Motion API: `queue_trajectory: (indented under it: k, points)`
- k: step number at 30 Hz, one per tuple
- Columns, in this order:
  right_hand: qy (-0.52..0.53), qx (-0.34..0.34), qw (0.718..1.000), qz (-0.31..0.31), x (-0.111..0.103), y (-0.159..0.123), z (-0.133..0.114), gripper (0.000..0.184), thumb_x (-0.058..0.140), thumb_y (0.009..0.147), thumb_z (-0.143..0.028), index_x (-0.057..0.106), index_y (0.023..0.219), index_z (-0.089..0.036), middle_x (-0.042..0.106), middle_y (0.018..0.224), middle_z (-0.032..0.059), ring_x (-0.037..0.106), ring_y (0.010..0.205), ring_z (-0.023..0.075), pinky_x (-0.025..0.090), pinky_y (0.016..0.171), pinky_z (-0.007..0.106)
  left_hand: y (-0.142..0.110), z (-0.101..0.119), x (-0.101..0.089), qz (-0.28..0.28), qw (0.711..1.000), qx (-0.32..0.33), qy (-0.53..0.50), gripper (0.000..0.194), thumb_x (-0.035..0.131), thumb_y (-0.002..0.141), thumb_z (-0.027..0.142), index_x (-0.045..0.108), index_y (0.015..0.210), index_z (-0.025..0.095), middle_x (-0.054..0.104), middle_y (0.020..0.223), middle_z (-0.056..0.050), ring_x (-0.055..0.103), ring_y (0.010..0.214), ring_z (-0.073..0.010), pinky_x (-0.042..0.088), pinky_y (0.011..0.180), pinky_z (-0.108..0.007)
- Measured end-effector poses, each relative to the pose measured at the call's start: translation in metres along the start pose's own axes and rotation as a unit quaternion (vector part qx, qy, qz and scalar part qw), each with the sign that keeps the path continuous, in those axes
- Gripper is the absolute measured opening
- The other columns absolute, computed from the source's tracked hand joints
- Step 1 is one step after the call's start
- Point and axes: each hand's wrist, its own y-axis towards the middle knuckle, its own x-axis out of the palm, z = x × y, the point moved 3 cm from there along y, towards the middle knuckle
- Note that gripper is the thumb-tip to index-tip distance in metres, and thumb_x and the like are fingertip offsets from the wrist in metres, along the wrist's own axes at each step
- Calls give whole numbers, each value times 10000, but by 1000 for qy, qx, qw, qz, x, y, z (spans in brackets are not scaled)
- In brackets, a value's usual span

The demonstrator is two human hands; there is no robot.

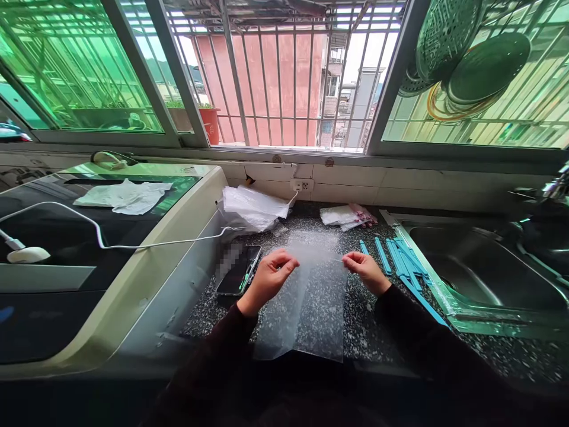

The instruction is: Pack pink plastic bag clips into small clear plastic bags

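Note:
A clear plastic bag hangs between my two hands above the speckled counter. My left hand pinches its left upper part between thumb and fingers. On the other side, my right hand grips the right upper edge in a pinch. Just left of my left hand lies a phone. Several blue plastic strips lie on the counter to the right of my right hand. Behind the bag rest a stack of white plastic bags and a smaller pack with pink pieces.
A metal sink is set into the counter at the right. To the left stands a washing machine with a white cloth on top. A white cable runs across to the wall socket under the barred window.

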Motion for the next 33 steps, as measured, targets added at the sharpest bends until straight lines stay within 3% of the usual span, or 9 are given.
queue_trajectory:
  k: [5,10,15,19,22,25,27,30,33]
  points:
    - [-1,-30,999,15,-8,2,-10,439,675,569,-582,552,611,-162,469,535,-45,368,503,71,310,504,233,-7,-16,-7,16,998,-68,-9,256,537,772,337,636,647,137,559,628,-18,475,614,-116,371,607,-241]
    - [-71,-71,995,-13,-25,1,-36,410,661,614,-557,580,640,-156,519,592,-20,424,560,93,347,546,242,-8,-35,-11,-127,977,-167,-21,310,553,731,418,638,675,125,554,585,-9,468,562,-113,373,556,-239]
    - [-150,-110,980,-71,-21,2,-63,369,623,673,-525,594,644,-158,549,594,-1,450,556,106,366,536,246,11,-20,-11,-91,982,-107,129,332,591,721,420,643,894,142,645,845,-72,570,758,-181,452,693,-303]
    - [-190,-152,963,-113,0,4,-77,334,600,702,-492,600,650,-163,574,604,13,473,562,114,393,540,248,24,-1,18,-155,955,-11,252,226,612,734,365,664,832,168,657,851,-75,574,858,-215,434,812,-343]
    - [-201,-182,957,-103,8,4,-81,319,582,725,-477,599,660,-165,588,622,22,488,578,120,409,551,252,29,-3,35,-187,948,-22,258,155,581,768,304,657,759,169,649,765,-54,580,760,-188,451,749,-314]
    - [-196,-189,958,-93,7,3,-79,334,576,731,-494,596,663,-167,587,620,23,488,570,123,412,545,256,32,-10,35,-104,965,-7,241,226,638,715,289,645,902,161,642,929,-80,572,884,-210,444,810,-331]
    - [-188,-187,960,-89,4,3,-76,344,580,727,-507,593,664,-169,588,626,23,493,575,125,415,554,262,34,-17,35,-100,972,-18,212,314,661,686,295,633,967,159,639,973,-86,569,909,-214,442,813,-330]
    - [-175,-178,965,-80,0,1,-73,354,591,718,-519,591,666,-169,587,643,23,496,594,127,417,580,268,33,-29,41,-177,968,-89,156,158,599,718,280,654,792,151,643,741,-38,574,702,-165,438,652,-268]
    - [-148,-143,975,-87,-6,-2,-66,375,609,690,-537,594,703,-163,586,668,20,495,603,122,416,586,267,33,-34,40,-181,969,-124,111,147,547,730,251,623,666,144,579,584,3,510,566,-122,385,556,-235]
